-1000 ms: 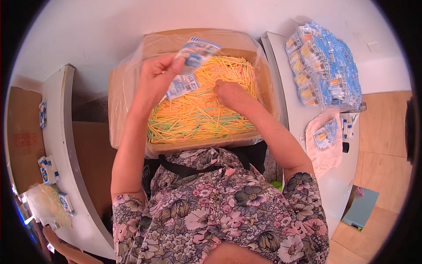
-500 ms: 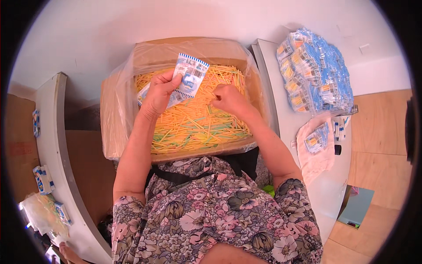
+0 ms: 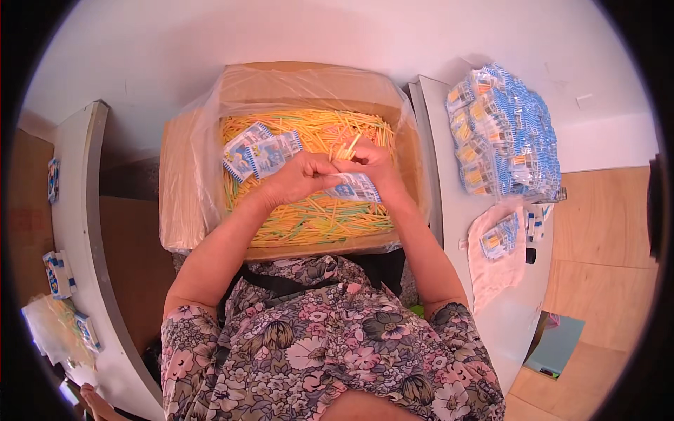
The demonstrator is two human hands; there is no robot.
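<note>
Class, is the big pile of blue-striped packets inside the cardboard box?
No: the big pile of blue-striped packets rests on the white table, to the right of the cardboard box.

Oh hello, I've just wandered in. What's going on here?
A person is working over a cardboard box full of thin coloured sticks. The left hand pinches a small blue-and-white packet, while the right hand, close beside it, holds a small bunch of sticks. Two more packets lie on top of the sticks in the box. On the table to the right is a big pile of packets, near a pale pink cloth.
</note>
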